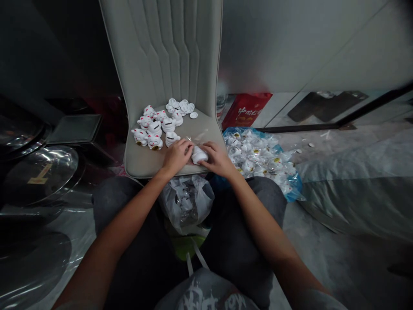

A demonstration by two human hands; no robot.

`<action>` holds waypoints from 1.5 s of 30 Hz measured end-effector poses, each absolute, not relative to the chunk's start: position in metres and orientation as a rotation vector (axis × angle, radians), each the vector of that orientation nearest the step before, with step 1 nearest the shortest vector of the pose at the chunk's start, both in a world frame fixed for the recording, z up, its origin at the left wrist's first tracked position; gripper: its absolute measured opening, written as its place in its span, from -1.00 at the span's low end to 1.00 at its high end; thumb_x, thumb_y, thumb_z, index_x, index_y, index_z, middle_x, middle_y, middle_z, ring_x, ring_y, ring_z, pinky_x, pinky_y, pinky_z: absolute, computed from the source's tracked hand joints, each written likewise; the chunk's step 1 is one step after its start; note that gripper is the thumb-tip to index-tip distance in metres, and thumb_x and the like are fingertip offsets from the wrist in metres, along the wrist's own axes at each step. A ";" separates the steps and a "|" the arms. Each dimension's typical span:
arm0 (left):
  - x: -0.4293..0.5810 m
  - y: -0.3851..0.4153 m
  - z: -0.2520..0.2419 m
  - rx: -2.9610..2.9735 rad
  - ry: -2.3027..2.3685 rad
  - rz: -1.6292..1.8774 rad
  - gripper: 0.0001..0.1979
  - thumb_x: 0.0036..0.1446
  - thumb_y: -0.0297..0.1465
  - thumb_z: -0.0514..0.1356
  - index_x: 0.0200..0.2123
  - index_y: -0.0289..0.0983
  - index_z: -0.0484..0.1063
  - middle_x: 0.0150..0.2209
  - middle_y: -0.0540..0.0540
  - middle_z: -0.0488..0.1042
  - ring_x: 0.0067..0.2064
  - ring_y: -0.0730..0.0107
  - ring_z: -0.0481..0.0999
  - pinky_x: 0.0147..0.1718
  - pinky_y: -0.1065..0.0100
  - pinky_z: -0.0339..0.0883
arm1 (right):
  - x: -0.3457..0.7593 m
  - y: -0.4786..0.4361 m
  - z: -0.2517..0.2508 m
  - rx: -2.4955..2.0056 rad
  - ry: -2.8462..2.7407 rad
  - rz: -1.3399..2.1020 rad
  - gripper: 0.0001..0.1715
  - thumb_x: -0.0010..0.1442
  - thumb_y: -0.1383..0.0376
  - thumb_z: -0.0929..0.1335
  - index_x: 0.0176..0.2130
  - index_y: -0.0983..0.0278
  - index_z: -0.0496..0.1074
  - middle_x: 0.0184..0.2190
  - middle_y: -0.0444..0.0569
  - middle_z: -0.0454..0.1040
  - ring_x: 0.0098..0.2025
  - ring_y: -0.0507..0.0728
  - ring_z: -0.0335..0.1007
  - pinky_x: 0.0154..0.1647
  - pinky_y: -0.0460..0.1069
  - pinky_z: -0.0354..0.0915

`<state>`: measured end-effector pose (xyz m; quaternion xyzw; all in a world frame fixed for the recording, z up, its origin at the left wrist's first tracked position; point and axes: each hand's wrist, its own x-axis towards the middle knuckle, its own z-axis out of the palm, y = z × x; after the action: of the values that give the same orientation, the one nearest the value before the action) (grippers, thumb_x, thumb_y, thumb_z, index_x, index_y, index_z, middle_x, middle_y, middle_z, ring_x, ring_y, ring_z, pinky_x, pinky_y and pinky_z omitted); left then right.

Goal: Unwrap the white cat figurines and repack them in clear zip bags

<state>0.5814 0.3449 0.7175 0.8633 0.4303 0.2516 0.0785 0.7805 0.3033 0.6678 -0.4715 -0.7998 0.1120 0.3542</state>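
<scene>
Grey shirt (pixel 206 292) and dark trousers (pixel 119 206) lie closest. Beyond them, at the chair seat's (pixel 142 161) front edge, the right hand's (pixel 219 160) fingers clasp a white cat figurine (pixel 199 155), its long axis running between both hands. The left hand's (pixel 177 157) curled fingers (pixel 189 148) sit just beside it, perhaps on clear plastic film (pixel 196 137); whether they grip, I cannot tell.

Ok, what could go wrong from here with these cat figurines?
The white cat figurines crowd the padded chair seat, so a slip could knock some off. The small white discs could roll away; similar ones already lie on the floor. The plastic-wrapped cat might slide from the left hand and right hand near the seat's front edge.
</scene>
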 end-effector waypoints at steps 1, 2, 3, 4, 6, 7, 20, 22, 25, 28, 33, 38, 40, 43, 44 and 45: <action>0.583 0.344 0.718 2.594 1.279 0.757 -0.80 0.32 -0.39 0.08 -0.18 -0.23 0.51 -0.18 -0.13 0.55 -0.10 0.22 0.50 -0.06 0.25 0.32 | 0.780 0.304 0.668 -1.211 -2.074 0.283 -0.35 0.23 0.07 0.39 0.22 0.26 0.31 0.11 0.22 0.38 0.17 0.34 0.29 0.22 0.30 0.24; 0.584 0.344 0.718 2.605 1.268 0.764 -0.80 0.32 -0.38 0.08 -0.19 -0.23 0.51 -0.19 -0.14 0.54 -0.10 0.22 0.49 -0.06 0.24 0.32 | 0.779 0.305 0.668 -1.202 -2.080 0.273 -0.38 0.25 0.07 0.38 0.20 0.27 0.33 0.08 0.21 0.40 0.14 0.33 0.31 0.19 0.28 0.26; 0.585 0.343 0.718 2.617 1.256 0.771 -0.80 0.33 -0.37 0.08 -0.19 -0.24 0.51 -0.19 -0.14 0.54 -0.10 0.21 0.49 -0.06 0.24 0.32 | 0.778 0.305 0.668 -1.195 -2.084 0.260 -0.41 0.26 0.07 0.37 0.19 0.27 0.35 0.06 0.21 0.41 0.11 0.32 0.32 0.17 0.27 0.28; 0.585 0.343 0.718 2.626 1.244 0.779 -0.80 0.33 -0.37 0.08 -0.20 -0.24 0.51 -0.19 -0.14 0.54 -0.09 0.21 0.49 -0.06 0.24 0.31 | 0.777 0.306 0.668 -1.189 -2.086 0.241 -0.44 0.28 0.07 0.36 0.18 0.27 0.36 0.05 0.21 0.41 0.10 0.32 0.32 0.15 0.26 0.29; 0.585 0.343 0.718 2.633 1.225 0.794 -0.80 0.33 -0.37 0.08 -0.21 -0.24 0.51 -0.20 -0.14 0.54 -0.09 0.22 0.49 -0.05 0.25 0.31 | 0.776 0.306 0.668 -1.183 -2.085 0.196 -0.48 0.30 0.07 0.33 0.15 0.26 0.39 0.02 0.20 0.42 0.08 0.31 0.33 0.11 0.25 0.30; 0.584 0.343 0.717 2.630 1.218 0.799 -0.81 0.33 -0.37 0.08 -0.22 -0.25 0.51 -0.20 -0.13 0.54 -0.09 0.22 0.49 -0.05 0.25 0.31 | 0.775 0.306 0.668 -1.181 -2.083 0.177 -0.50 0.31 0.07 0.33 0.13 0.26 0.40 0.01 0.20 0.43 0.07 0.31 0.33 0.09 0.24 0.31; 0.570 0.333 0.712 2.502 1.402 0.665 -0.57 0.13 -0.34 0.29 0.05 -0.32 0.35 0.02 -0.28 0.41 0.06 0.06 0.44 0.07 0.13 0.31 | 0.776 0.310 0.665 -1.252 -1.941 0.215 -0.48 0.27 0.10 0.37 0.15 0.25 0.35 0.08 0.19 0.36 0.11 0.31 0.32 0.14 0.20 0.29; 0.566 0.331 0.712 2.406 1.495 0.563 -0.62 0.12 -0.32 0.29 -0.01 -0.34 0.38 -0.08 -0.26 0.47 -0.04 0.08 0.49 -0.02 0.16 0.35 | 0.781 0.311 0.664 -1.308 -1.953 0.197 -0.35 0.21 0.11 0.42 0.19 0.32 0.32 0.09 0.24 0.34 0.13 0.34 0.30 0.15 0.21 0.28; 0.562 0.329 0.712 2.297 1.575 0.394 -0.71 0.14 -0.21 0.28 -0.20 -0.32 0.45 -0.28 -0.19 0.53 -0.20 0.14 0.52 -0.15 0.21 0.36 | 0.789 0.313 0.664 -1.372 -2.007 0.193 -0.37 0.18 0.14 0.44 0.17 0.32 0.35 0.03 0.22 0.41 0.07 0.35 0.33 0.11 0.21 0.30; 0.562 0.328 0.714 2.297 1.565 0.345 -0.70 0.17 -0.14 0.24 -0.36 -0.29 0.48 -0.35 -0.17 0.56 -0.26 0.20 0.52 -0.19 0.26 0.33 | 0.792 0.314 0.664 -1.394 -2.059 0.185 -0.53 0.23 0.18 0.40 0.10 0.27 0.43 -0.08 0.15 0.48 -0.03 0.31 0.38 0.02 0.18 0.32; 0.567 0.329 0.715 2.312 1.475 0.370 -0.73 0.19 -0.18 0.23 -0.32 -0.28 0.53 -0.29 -0.16 0.61 -0.25 0.25 0.54 -0.21 0.31 0.32 | 0.786 0.315 0.666 -1.424 -2.052 0.140 -0.64 0.27 0.25 0.35 0.05 0.27 0.47 -0.16 0.11 0.49 -0.12 0.26 0.40 -0.08 0.11 0.31; 0.569 0.331 0.709 2.219 1.460 0.406 -0.86 0.14 -0.34 0.25 -0.28 -0.27 0.54 -0.29 -0.14 0.63 -0.27 0.26 0.56 -0.26 0.32 0.33 | 0.781 0.312 0.670 -1.436 -1.963 0.124 -0.59 0.24 0.24 0.36 0.07 0.28 0.40 -0.09 0.13 0.45 -0.04 0.29 0.37 -0.03 0.11 0.30; 0.569 0.332 0.707 2.174 1.432 0.434 -0.89 0.14 -0.41 0.22 -0.28 -0.25 0.54 -0.31 -0.11 0.63 -0.30 0.30 0.57 -0.28 0.35 0.33 | 0.779 0.312 0.670 -1.400 -1.998 0.109 -0.44 0.22 0.20 0.38 0.17 0.29 0.32 0.02 0.17 0.40 0.05 0.31 0.32 0.04 0.14 0.28; 0.568 0.335 0.703 2.122 1.391 0.479 -0.88 0.13 -0.47 0.18 -0.29 -0.25 0.53 -0.34 -0.07 0.62 -0.31 0.34 0.56 -0.29 0.38 0.33 | 0.777 0.314 0.669 -1.437 -2.063 0.065 -0.44 0.25 0.20 0.36 0.20 0.28 0.31 0.05 0.18 0.40 0.07 0.33 0.29 0.06 0.18 0.25; 0.567 0.336 0.701 2.102 1.382 0.493 -0.88 0.12 -0.48 0.17 -0.29 -0.25 0.52 -0.36 -0.07 0.62 -0.32 0.34 0.56 -0.30 0.38 0.34 | 0.775 0.315 0.668 -1.469 -2.065 0.051 -0.49 0.26 0.22 0.35 0.18 0.28 0.34 0.02 0.18 0.41 0.05 0.33 0.30 0.05 0.17 0.25; 0.567 0.338 0.699 2.079 1.373 0.511 -0.88 0.11 -0.48 0.18 -0.30 -0.26 0.52 -0.37 -0.07 0.61 -0.32 0.34 0.56 -0.30 0.39 0.34 | 0.773 0.316 0.669 -1.499 -2.059 0.041 -0.54 0.27 0.24 0.34 0.14 0.28 0.36 -0.01 0.17 0.43 0.03 0.32 0.32 0.03 0.17 0.25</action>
<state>0.5666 0.3383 0.6994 0.7812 0.5160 0.1918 0.2946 0.7734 0.3159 0.6686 -0.5629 -0.7728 0.0153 0.2928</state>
